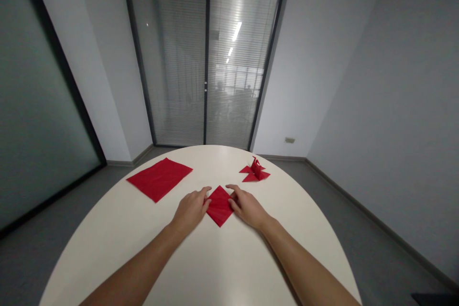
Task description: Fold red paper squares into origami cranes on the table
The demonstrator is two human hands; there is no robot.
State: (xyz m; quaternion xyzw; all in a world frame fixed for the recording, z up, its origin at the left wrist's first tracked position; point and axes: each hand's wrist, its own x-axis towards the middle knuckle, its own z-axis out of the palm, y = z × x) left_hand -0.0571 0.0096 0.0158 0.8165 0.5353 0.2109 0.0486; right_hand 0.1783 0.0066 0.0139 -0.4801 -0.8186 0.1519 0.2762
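A small folded square of red paper [220, 206] lies flat on the table in front of me, turned so that one corner points toward me. My left hand [191, 207] grips its left corner, with the thumb at the paper's edge and the index finger reaching forward. At the right corner, my right hand [248, 205] holds the paper in much the same way, index finger stretched out. The curled fingers of both hands partly hide the two side corners.
A larger flat sheet of red paper [159, 179] lies at the back left of the round white table [211, 267]. Several red folded paper points form an origami crane [256, 170] at the back right. Beyond the table's edge stand glass doors with blinds [204, 67].
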